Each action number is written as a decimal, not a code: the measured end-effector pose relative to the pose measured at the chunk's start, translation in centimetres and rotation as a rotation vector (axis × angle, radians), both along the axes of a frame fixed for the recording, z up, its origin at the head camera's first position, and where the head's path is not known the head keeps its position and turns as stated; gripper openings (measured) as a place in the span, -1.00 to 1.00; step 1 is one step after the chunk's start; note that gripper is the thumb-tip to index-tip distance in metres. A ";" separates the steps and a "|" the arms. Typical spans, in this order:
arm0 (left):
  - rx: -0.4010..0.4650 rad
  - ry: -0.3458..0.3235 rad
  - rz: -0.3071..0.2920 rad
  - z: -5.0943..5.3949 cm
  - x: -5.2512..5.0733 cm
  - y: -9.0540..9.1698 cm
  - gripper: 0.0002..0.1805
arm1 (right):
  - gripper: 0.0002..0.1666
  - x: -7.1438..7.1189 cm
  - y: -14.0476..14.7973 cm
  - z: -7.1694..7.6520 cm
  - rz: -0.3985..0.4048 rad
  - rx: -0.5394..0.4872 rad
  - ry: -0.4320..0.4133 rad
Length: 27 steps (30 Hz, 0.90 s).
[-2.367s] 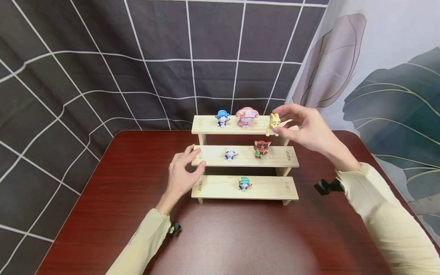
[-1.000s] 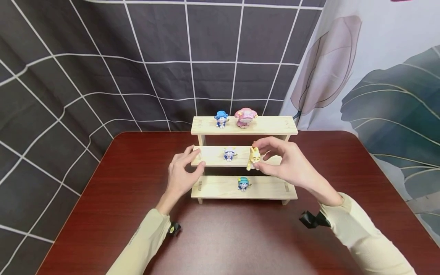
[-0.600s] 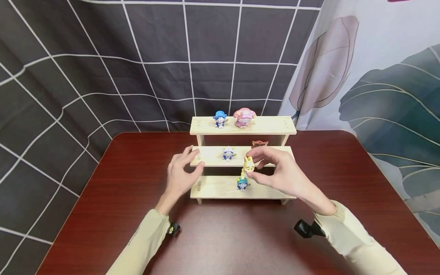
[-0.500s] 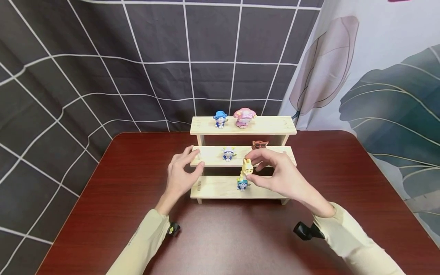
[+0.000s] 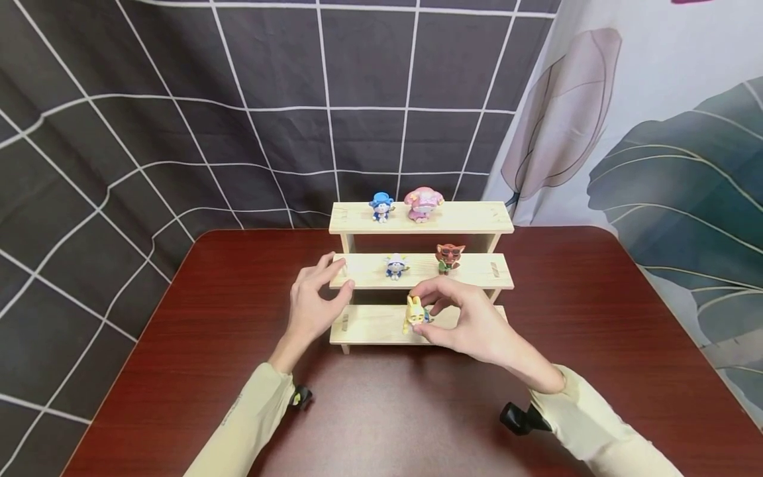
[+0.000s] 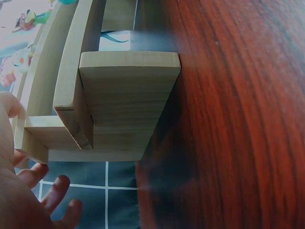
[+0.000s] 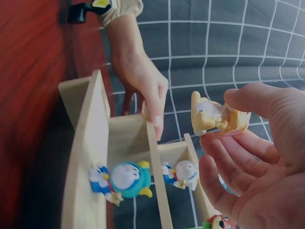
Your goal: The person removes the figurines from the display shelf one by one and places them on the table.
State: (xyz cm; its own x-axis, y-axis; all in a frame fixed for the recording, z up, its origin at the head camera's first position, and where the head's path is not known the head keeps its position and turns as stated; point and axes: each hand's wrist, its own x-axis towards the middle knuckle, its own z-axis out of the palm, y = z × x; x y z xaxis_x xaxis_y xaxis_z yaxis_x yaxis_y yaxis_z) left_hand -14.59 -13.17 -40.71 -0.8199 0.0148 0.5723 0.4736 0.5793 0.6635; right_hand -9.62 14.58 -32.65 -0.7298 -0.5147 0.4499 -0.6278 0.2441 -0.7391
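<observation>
- I have the yellow figurine (image 5: 414,315) pinched in the right hand (image 5: 471,326), raised over the bottom step (image 5: 375,324) and partly hiding the teal-hatted figurine (image 7: 128,180) from the head view.
- Best set it down slowly, I judge, feet first, fingertips clear of that neighbour, and release straight up.
- My left hand (image 5: 312,298) grips the middle step's (image 5: 363,271) left end, probably steadying it.
- Left sleeve (image 5: 253,411): tiny marking, unreadable; I see no legible brand.
</observation>
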 end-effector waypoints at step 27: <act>-0.009 -0.006 0.007 0.1 0.1 0.0 -0.56 | -0.54 1.9 -2.9 -3.4 0.041 -0.025 -0.028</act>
